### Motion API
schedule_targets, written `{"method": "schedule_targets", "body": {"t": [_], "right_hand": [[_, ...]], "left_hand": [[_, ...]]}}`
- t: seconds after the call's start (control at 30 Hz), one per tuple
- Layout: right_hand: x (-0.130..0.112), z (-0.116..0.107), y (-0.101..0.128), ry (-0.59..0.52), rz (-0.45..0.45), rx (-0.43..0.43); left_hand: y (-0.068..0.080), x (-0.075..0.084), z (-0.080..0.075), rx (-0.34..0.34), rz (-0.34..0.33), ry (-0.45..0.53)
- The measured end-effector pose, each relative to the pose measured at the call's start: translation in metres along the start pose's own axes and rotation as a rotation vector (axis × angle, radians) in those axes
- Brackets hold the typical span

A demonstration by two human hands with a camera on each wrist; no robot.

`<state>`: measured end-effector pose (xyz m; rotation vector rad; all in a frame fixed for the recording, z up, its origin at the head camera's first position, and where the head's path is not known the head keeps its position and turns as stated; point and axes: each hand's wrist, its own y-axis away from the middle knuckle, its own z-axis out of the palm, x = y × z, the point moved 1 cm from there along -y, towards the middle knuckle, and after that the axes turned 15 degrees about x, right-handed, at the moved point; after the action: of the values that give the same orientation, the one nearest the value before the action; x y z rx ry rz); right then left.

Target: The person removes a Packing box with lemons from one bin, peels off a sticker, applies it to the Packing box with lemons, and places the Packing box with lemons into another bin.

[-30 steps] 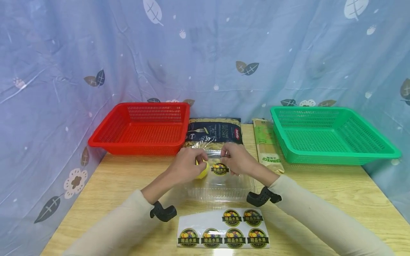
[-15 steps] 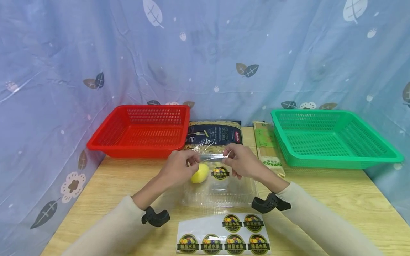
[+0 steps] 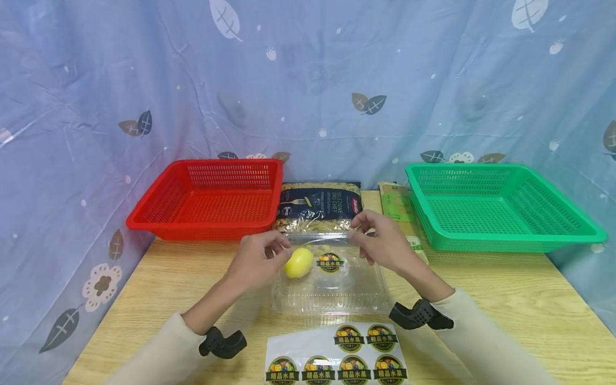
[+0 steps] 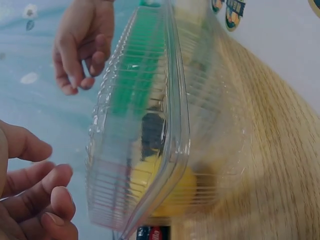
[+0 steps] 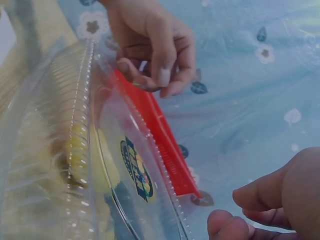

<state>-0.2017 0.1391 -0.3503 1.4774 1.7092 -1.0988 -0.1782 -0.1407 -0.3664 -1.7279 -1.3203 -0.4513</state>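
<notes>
A clear plastic clamshell box (image 3: 337, 300) sits closed in the middle of the table. Through its clear wall a yellow lemon (image 3: 299, 263) shows at the left side, also visible as a lemon (image 4: 165, 187) in the left wrist view. A round black-and-gold fruit sticker (image 3: 330, 262) is on the lid. My left hand (image 3: 256, 259) hovers by the box's left side, fingers loosely curled around nothing. Over the right back part of the box is my right hand (image 3: 381, 239), fingers bent and holding nothing. Both wrist views show the fingertips apart from the lid.
A sheet of several fruit stickers (image 3: 313, 350) lies in front of the box. Behind it is a pasta bag (image 3: 320, 200). A red basket (image 3: 207, 230) stands back left, a green basket (image 3: 505, 241) back right, beside a flat green-and-tan packet (image 3: 397, 206).
Both hands have drawn apart and away from the lid, left hand leftward and right hand rightward. More of the lemon and lid now shows; the sticker stays on the lid.
</notes>
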Motion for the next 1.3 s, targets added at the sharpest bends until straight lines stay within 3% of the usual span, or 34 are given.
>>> {"method": "schedule_targets", "body": {"t": [0.27, 0.57, 0.77, 1.07, 1.3], "right_hand": [[0.006, -0.009, 0.01, -0.077, 0.012, 0.091], [0.01, -0.03, 0.015, -0.205, 0.029, 0.257], [0.015, -0.044, 0.017, -0.288, 0.05, 0.335], [0.021, -0.072, 0.019, -0.54, 0.068, 0.45], [0.031, -0.106, 0.013, -0.739, 0.088, 0.639]], "left_hand": [[0.007, -0.009, -0.002, 0.056, -0.081, 0.067], [0.016, -0.019, -0.009, 0.132, -0.134, 0.104], [0.02, -0.026, -0.013, 0.136, -0.193, 0.11], [0.02, -0.034, -0.012, 0.114, -0.272, 0.08], [0.015, -0.045, -0.007, 0.084, -0.302, 0.046]]}}
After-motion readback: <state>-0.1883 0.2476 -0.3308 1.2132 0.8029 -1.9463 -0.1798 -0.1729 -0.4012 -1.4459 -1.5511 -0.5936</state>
